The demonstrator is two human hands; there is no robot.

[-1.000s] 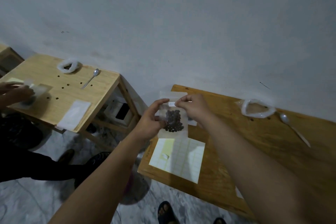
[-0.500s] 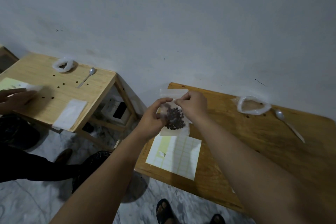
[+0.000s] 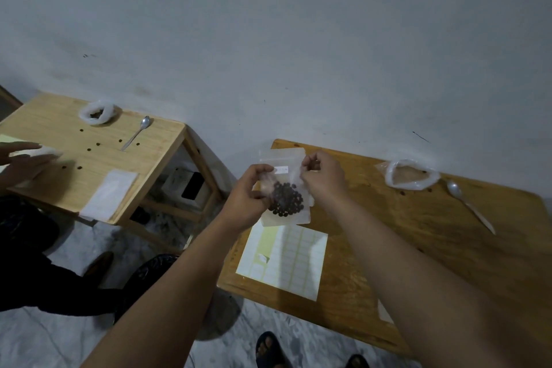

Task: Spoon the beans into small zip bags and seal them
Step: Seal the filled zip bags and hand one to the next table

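Nearest in, the label sheet (image 3: 286,263) lies flat on the tabletop (image 3: 418,248) at 6 o'clock from the action, nobody touching it. Just past it, both hands are up off the wood w/ the zip bag (image 3: 283,181) hanging upright btw them, beans (image 3: 286,199) pooled dark in its lower half. Left hand (image 3: 249,197) grips the bag's 9 o'clock edge, thumb in front, fingers curled behind, same spot as a sec ago. The change is on the other side. Half a sec ago the right hand (image 3: 324,178) sat pinched over the middle of the zip strip and hid the small white sticker (image 3: 280,170). It has slid out to the 3 o'clock corner and pinches there now, sticker showing again. Reads like a press run along the closure, nearly at its end, so this bag is prob. abt sealed; can't confirm the track is shut from here. Farther back at 2 o'clock sits the open supply bag (image 3: 389,175), w/ the spoon (image 3: 472,209) lying idle beside it at 3 o'clock. Behind them, plain wall.
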